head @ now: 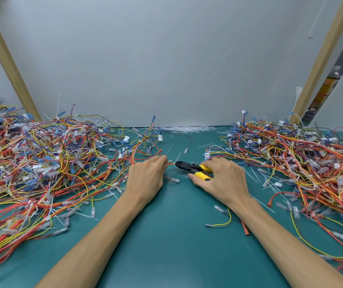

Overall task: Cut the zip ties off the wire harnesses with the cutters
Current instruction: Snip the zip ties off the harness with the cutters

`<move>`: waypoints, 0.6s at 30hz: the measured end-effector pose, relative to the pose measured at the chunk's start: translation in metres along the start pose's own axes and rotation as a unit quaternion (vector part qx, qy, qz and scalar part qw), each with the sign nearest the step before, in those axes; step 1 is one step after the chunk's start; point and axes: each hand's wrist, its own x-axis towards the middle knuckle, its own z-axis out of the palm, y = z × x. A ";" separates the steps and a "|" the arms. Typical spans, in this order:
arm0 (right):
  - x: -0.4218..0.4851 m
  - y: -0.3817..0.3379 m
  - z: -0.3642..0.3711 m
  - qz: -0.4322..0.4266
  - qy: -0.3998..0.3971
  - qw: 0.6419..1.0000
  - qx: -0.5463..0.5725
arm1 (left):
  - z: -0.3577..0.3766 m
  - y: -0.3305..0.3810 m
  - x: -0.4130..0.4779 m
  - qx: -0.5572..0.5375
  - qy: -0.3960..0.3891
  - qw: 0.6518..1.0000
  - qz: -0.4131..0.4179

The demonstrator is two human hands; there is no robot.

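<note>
Yellow-handled cutters (191, 168) gripped in right hand (222, 180), jaws near-together, tip at orange harness wire (171, 163). Left hand (145, 177) pinches that wire just beside. Zip tie too small to see. Risk: blades nick insulation or fingertips, being so close.

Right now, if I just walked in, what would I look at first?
Most likely the huge colourful left wire heap and right wire heap on the green table. Between them, the right hand grips yellow-handled cutters, their black tip by the orange wires that the left hand pinches.
</note>
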 end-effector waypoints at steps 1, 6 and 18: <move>0.000 0.000 0.000 0.000 -0.002 1.000 0.000 | 0.000 0.000 0.000 -0.002 -0.003 1.000 -0.003; 0.001 0.001 0.002 -0.003 -0.020 1.000 0.003 | 0.000 0.000 0.000 -0.008 -0.008 1.000 -0.005; -0.001 0.001 0.002 -0.003 0.014 1.000 0.001 | 0.000 0.000 0.000 0.000 -0.028 1.000 -0.012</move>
